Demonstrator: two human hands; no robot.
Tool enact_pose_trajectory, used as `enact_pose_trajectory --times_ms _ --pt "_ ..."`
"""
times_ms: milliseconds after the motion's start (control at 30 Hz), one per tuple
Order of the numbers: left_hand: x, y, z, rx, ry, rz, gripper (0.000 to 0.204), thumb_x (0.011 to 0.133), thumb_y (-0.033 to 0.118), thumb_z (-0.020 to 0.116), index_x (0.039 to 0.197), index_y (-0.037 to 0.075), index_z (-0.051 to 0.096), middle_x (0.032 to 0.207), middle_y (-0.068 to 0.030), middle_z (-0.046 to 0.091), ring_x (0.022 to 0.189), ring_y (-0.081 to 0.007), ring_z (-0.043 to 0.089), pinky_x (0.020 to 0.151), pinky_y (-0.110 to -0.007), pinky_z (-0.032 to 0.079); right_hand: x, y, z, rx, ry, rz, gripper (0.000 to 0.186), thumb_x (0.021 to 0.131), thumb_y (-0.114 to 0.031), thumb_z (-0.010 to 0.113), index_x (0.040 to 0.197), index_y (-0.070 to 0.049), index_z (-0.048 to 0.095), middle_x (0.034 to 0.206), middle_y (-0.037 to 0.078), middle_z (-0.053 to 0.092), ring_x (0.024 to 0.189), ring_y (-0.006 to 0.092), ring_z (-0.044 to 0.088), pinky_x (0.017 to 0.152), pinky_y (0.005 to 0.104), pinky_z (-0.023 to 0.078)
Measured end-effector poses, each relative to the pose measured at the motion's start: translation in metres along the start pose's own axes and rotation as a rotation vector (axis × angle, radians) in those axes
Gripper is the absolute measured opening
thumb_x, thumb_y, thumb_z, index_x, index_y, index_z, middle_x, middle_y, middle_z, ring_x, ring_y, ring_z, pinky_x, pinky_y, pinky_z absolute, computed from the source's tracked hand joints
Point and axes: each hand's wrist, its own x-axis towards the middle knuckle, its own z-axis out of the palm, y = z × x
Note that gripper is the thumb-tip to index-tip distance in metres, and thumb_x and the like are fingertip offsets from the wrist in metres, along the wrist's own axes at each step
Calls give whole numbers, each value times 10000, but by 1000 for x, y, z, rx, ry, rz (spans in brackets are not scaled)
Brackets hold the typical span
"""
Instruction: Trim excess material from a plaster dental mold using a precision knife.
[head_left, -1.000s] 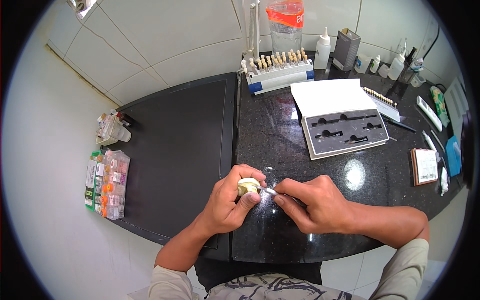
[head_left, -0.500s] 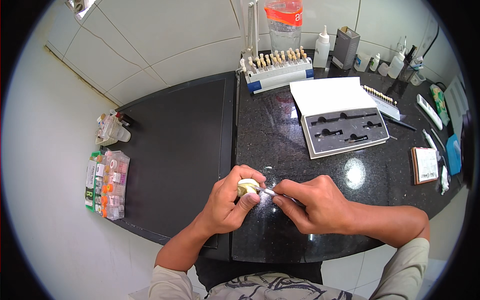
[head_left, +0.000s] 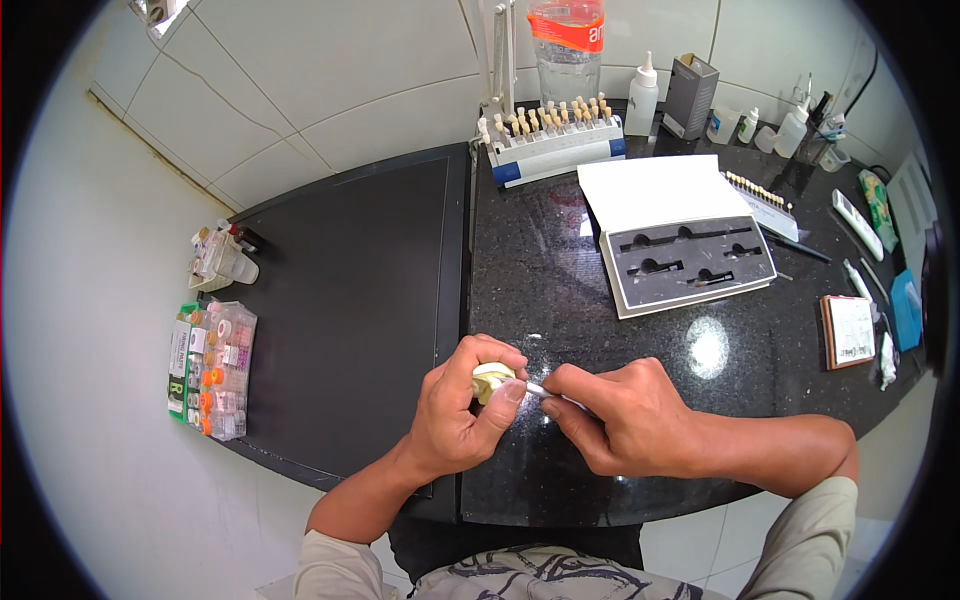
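Observation:
My left hand (head_left: 450,420) is closed round a pale yellow and white piece like a dental cast (head_left: 490,378), low at the centre over the black speckled counter (head_left: 540,480). My right hand (head_left: 630,420) pinches a slender pale-handled tool (head_left: 540,390) whose front end reaches to the piece beside my left thumb; whether the tip touches it is hidden. White powder lies on the counter under the tool.
An open white case (head_left: 700,260) with a foam insert sits beyond my hands. Tooth shade guides (head_left: 555,150), bottles (head_left: 643,100), a notepad (head_left: 850,330) and small tools ring the counter. A dark board (head_left: 340,280) at left carries a clear box of jars (head_left: 230,375).
Both hands have shifted slightly down toward me. The pale piece has turned in my left hand, and my left thumb now covers more of the tool's front end.

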Motion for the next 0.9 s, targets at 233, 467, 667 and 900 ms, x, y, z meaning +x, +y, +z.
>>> enact_pose_trajectory --times_ms 233,467,667,900 --pt "0 3 -2 -6 -4 -34 264 1042 182 715 1216 17 604 1025 -107 695 834 -145 696 716 -297 550 0 1 -1 8 -4 -6 119 1008 -164 723 1014 -61 663 578 101 664 443 291 657 421 390 480" --pt "0 4 -1 -21 -36 -71 310 1008 172 741 1227 14 589 1069 -125 691 871 -139 684 740 -290 545 -1 0 2 3 23 -2 127 1007 -167 726 1004 -64 652 587 100 671 447 292 664 418 396 480" --pt "1 2 0 5 -10 -33 303 1009 174 759 1222 28 600 1034 -107 690 795 -124 680 654 -275 537 -2 0 2 -17 6 10 135 1008 -171 723 1012 -67 636 591 103 673 450 295 666 415 402 478" --pt "1 13 -6 -65 -78 -214 338 1043 220 729 1241 15 546 1050 -107 697 910 -124 679 800 -282 546 -2 2 2 7 11 11 140 1021 -174 716 1008 -63 631 576 108 653 437 287 652 409 394 460"
